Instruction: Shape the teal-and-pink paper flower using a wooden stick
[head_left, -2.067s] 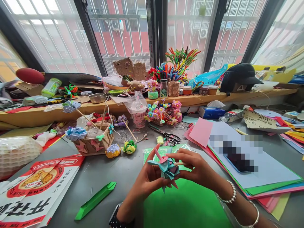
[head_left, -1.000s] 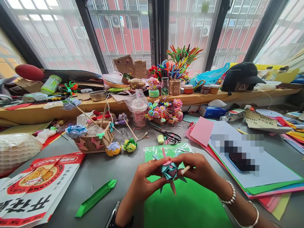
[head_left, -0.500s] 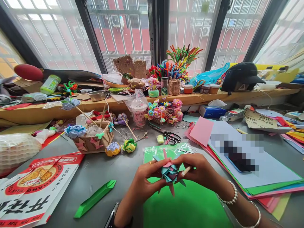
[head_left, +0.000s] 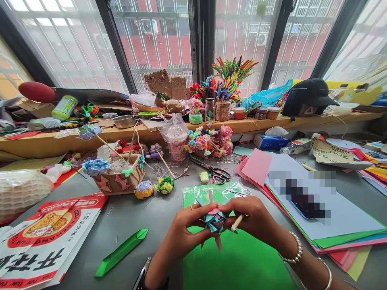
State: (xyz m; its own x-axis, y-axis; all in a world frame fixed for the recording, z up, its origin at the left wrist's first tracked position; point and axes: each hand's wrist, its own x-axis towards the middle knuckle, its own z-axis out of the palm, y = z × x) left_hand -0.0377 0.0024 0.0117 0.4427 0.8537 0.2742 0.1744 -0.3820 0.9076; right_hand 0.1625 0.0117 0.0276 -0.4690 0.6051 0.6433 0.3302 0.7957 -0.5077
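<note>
A blue and pink folded paper flower [head_left: 215, 221] with long pointed petals is held above the green sheet. My left hand [head_left: 191, 227] grips it from the left side, thumb on top and fingers beneath. At its upper right, my right hand [head_left: 246, 213] has thumb and fingertips pinched on a petal at the rim. A short pale wooden stick [head_left: 238, 222] is tucked in the curled fingers of that same hand, its end sticking out towards me. The green sheet [head_left: 236, 262] in clear wrapping lies beneath both hands. The flower's underside is hidden.
A folded green paper strip [head_left: 121, 253] lies left of my hands. Ahead are black scissors [head_left: 219, 175], a green-yellow paper flower [head_left: 165, 185] and a cardboard box [head_left: 121, 181] with flowers. Stacked paper [head_left: 320, 201] is at right, a printed bag [head_left: 39, 245] at left.
My right fingers have shifted slightly left over the flower's top. The wooden stick has tilted a little, its near end now lower. My left hand stays almost in place.
</note>
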